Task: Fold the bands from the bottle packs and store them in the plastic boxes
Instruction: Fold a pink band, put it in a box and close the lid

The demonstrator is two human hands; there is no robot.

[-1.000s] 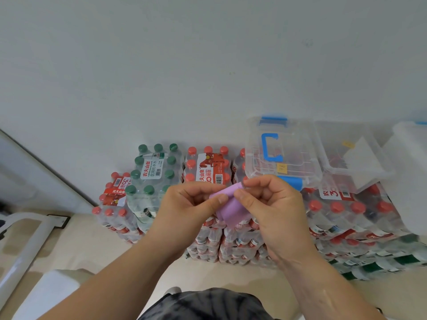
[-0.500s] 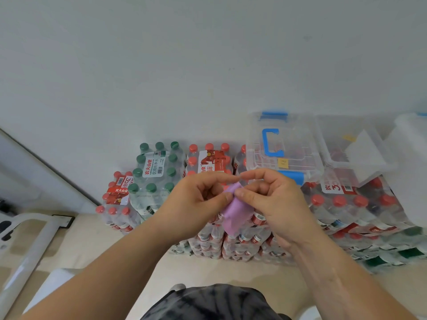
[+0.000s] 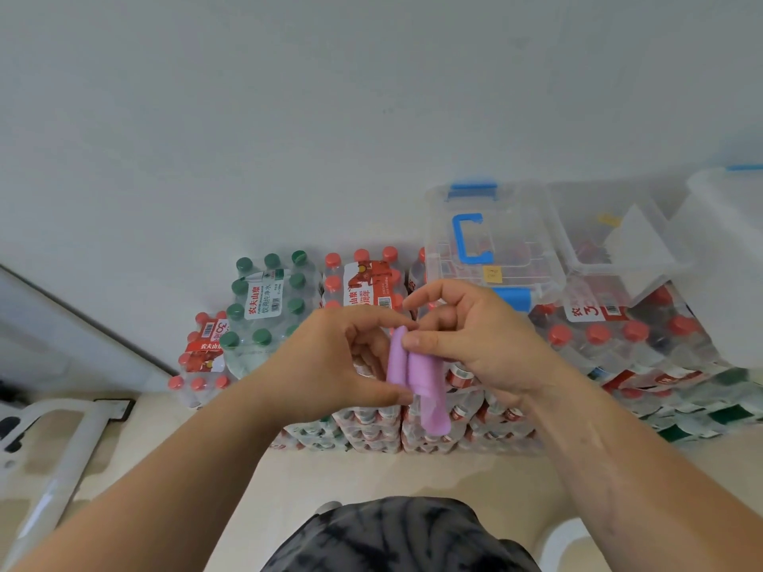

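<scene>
**A:** What takes up most of the view?

**B:** A pale wall (image 3: 289, 117) behind and a beige floor (image 3: 413, 472) below. Stacked bottle packs (image 3: 598, 336) stand against the wall, mostly red-capped, with a green-capped pack (image 3: 268, 307) at the left.

**A:** And the boxes?

**B:** A clear plastic box (image 3: 516, 241) with a blue handle on its lid sits on top of the packs. Just beside it on the right is a second box (image 3: 586, 225), also clear and open at the top. Its contents are too blurred to tell.

**A:** The hands?

**B:** Both are raised in front of the packs, close together. The left hand (image 3: 330, 365) curls thumb and fingers round the purple band (image 3: 417, 373). The right hand (image 3: 487, 344) pinches its upper edge between thumb and forefinger.

**A:** So where is the band?

**B:** In the air between both hands, doubled into two side-by-side folds. One end hangs below the fingers, well apart from both boxes.
</scene>
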